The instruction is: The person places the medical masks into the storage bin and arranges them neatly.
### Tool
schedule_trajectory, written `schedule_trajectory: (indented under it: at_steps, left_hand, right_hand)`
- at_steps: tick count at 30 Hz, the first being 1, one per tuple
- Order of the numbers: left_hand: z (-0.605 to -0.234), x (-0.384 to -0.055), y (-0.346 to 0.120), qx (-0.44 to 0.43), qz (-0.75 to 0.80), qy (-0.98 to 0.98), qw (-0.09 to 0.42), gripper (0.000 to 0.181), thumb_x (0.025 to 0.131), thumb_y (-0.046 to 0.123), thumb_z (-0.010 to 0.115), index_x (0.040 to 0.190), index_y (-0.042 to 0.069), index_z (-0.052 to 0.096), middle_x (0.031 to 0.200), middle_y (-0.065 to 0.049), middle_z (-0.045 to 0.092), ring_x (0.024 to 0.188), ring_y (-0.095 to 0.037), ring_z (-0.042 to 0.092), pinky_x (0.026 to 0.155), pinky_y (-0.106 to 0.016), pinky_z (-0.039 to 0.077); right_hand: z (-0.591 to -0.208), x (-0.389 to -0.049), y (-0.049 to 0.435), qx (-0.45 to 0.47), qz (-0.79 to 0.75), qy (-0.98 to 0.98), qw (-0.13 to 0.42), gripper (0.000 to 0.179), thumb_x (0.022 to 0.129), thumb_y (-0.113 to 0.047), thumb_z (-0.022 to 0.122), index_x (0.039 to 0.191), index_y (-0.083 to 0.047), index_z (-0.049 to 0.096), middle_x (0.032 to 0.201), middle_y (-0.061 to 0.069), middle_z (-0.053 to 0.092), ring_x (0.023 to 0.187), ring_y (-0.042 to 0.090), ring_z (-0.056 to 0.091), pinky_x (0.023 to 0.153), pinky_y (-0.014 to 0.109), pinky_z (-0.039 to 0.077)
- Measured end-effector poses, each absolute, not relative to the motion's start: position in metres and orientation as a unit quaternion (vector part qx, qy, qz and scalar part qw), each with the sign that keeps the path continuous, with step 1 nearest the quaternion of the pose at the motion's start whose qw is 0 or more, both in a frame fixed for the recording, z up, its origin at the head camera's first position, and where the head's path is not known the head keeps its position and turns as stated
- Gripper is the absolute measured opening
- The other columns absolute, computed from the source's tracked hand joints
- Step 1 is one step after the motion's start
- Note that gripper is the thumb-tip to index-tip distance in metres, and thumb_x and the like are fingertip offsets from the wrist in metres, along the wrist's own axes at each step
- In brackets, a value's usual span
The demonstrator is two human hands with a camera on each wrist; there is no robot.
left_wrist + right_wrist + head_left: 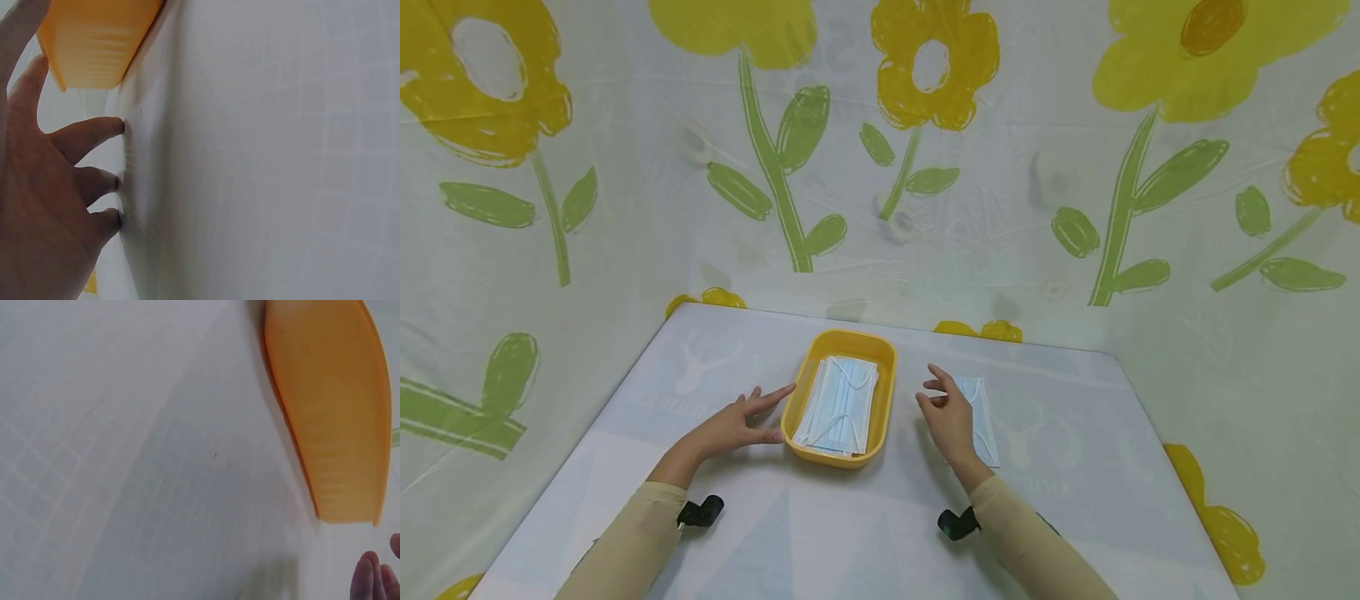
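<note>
A yellow plastic bin (886, 402) stands on the table and holds a stack of light-blue face masks (842, 408) with white ear loops. My left hand (730, 433) is at the bin's left side, index fingertip and thumb right at the rim. In the left wrist view, its other fingers (87, 136) are spread toward the tabletop. To the right of the bin, my right hand (949, 421) has loosely bent fingers with nothing between them. It partly covers a single blue mask (983, 421) lying on the table. Only some fingertips (369, 581) show in the right wrist view.
The table (880, 533) has a pale printed cover. Behind and beside it hangs a white curtain (1000, 242) with yellow flowers and green leaves. A black wrist camera (702, 511) is worn on the left wrist and another black camera (958, 524) on the right.
</note>
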State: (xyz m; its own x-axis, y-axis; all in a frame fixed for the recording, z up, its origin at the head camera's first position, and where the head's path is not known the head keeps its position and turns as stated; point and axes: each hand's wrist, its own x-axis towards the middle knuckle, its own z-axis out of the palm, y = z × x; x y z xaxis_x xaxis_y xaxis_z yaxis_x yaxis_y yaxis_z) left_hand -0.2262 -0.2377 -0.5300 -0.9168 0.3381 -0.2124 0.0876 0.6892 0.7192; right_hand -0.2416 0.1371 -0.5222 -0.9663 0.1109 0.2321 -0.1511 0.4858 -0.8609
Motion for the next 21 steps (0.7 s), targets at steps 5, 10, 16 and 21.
schedule_trajectory:
  at_steps: [5, 10, 16, 21]
  left_hand:
    - [-0.53, -0.226, -0.238, 0.118, 0.377, 0.904, 0.166, 0.093, 0.082, 0.059, 0.077, 0.16, 0.04, 0.03, 0.167, -0.016, 0.022, 0.148, -0.06, -0.001, 0.107, -0.084, 0.007]
    - [-0.53, -0.226, -0.238, 0.119, 0.38, 0.902, 0.166, 0.092, 0.083, 0.058, 0.077, 0.16, 0.04, 0.03, 0.167, -0.014, 0.023, 0.149, -0.058, -0.001, 0.108, -0.083, 0.006]
    - [-0.53, -0.226, -0.238, 0.119, 0.382, 0.901, 0.166, 0.092, 0.083, 0.057, 0.078, 0.16, 0.04, 0.03, 0.167, -0.013, 0.023, 0.149, -0.057, -0.001, 0.108, -0.083, 0.005]
    - [-0.53, -0.226, -0.238, 0.117, 0.381, 0.902, 0.167, 0.092, 0.083, 0.058, 0.078, 0.16, 0.039, 0.031, 0.167, -0.014, 0.023, 0.149, -0.058, -0.001, 0.108, -0.083, 0.006]
  right_hand:
    - [-0.527, -0.243, 0.143, 0.01, 0.511, -0.85, 0.13, 0.052, 0.094, -0.009, 0.072, 0.144, -0.013, 0.058, 0.117, 0.012, 0.07, 0.086, 0.024, 0.067, 0.072, 0.029, 0.057]
    - [-0.53, -0.243, 0.149, 0.003, 0.506, -0.854, 0.125, 0.053, 0.094, -0.009, 0.071, 0.145, -0.014, 0.056, 0.118, 0.01, 0.069, 0.089, 0.024, 0.067, 0.075, 0.03, 0.056]
    - [-0.53, -0.241, 0.155, 0.001, 0.504, -0.854, 0.133, 0.052, 0.093, -0.006, 0.071, 0.144, -0.01, 0.057, 0.118, 0.012, 0.069, 0.091, 0.026, 0.068, 0.077, 0.035, 0.058]
    - [-0.533, -0.243, 0.163, -0.008, 0.499, -0.855, 0.14, 0.052, 0.092, -0.005, 0.072, 0.142, -0.009, 0.059, 0.116, 0.013, 0.07, 0.09, 0.025, 0.069, 0.074, 0.03, 0.057]
